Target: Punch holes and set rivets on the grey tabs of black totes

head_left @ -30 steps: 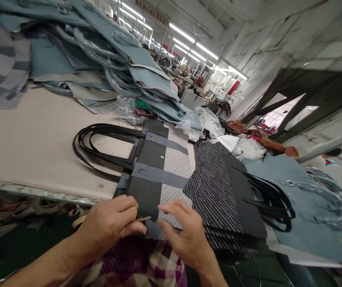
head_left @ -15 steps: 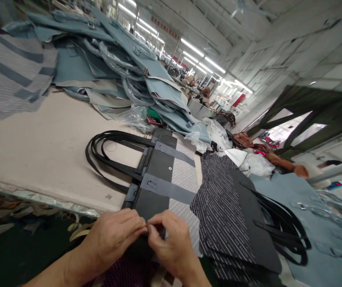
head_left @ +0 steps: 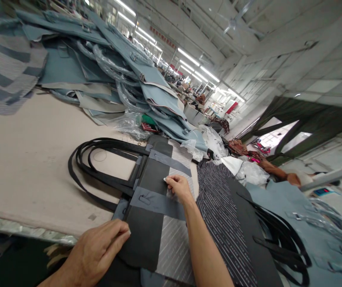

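Note:
A black bag panel (head_left: 147,227) with a striped grey lining (head_left: 175,243), grey strips (head_left: 156,203) and long black strap handles (head_left: 99,175) lies before me. My right hand (head_left: 178,189) reaches onto its upper part, thumb and forefinger pinched together. A tiny whitish piece (head_left: 165,179) shows at those fingertips, where the panel carries a small round spot. Near the panel's lower left edge, my left hand (head_left: 102,243) is closed in a pinch. Something pale and tiny shows at its fingertips, too small to name.
To the right is a stack of dark striped panels (head_left: 219,207) with black handles. Blue bag pieces (head_left: 156,75) wrapped in plastic are heaped at the back. Grey lining pieces (head_left: 3,79) lie far left. A red and green box (head_left: 149,123) sits near the heap.
My hands, fingertips together over the panel's lower part before, have parted. The right hand has moved up to the small round spot; the left has drawn back left and lower.

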A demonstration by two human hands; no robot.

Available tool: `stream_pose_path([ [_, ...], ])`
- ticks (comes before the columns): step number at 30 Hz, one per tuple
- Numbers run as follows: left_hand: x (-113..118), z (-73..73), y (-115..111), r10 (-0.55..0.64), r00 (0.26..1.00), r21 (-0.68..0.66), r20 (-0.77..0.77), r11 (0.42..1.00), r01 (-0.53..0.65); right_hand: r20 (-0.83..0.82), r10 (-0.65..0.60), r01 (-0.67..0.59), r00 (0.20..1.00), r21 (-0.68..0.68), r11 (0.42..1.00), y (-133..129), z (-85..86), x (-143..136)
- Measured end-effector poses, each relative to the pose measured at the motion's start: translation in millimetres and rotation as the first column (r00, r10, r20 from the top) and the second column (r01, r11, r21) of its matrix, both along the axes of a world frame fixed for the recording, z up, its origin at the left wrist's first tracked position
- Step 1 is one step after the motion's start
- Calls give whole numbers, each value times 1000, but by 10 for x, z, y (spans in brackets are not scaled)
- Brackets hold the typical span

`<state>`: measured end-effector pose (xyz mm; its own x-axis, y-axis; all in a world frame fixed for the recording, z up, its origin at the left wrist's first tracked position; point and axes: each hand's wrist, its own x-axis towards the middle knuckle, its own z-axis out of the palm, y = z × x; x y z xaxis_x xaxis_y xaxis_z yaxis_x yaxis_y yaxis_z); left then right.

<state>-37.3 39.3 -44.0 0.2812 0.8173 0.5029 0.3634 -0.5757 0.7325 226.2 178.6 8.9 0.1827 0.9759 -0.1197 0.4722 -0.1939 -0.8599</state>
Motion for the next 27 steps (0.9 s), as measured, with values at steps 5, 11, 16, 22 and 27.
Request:
stream_pose_path([
  [5,-30,74,-14,-44,999,-13,-31,999,44,126,42,-32,991,-77,997,153,-101,-24],
  [11,-28,38,-22,-52,997,-27,50,998,53,278,3,26,961,-101,995,160,-25,150],
  [16,-74,67,-5,-150,985,-146,84,976,161,379,16,-68,925,124,990,-122,132,-198],
  [22,-130,83,14,-150,972,-284,179,939,197,627,288,-473,724,148,868,-570,159,-1168],
  [27,-216,160,-2,-137,975,-321,174,928,188,665,237,-491,708,223,842,-608,347,-1163],
])
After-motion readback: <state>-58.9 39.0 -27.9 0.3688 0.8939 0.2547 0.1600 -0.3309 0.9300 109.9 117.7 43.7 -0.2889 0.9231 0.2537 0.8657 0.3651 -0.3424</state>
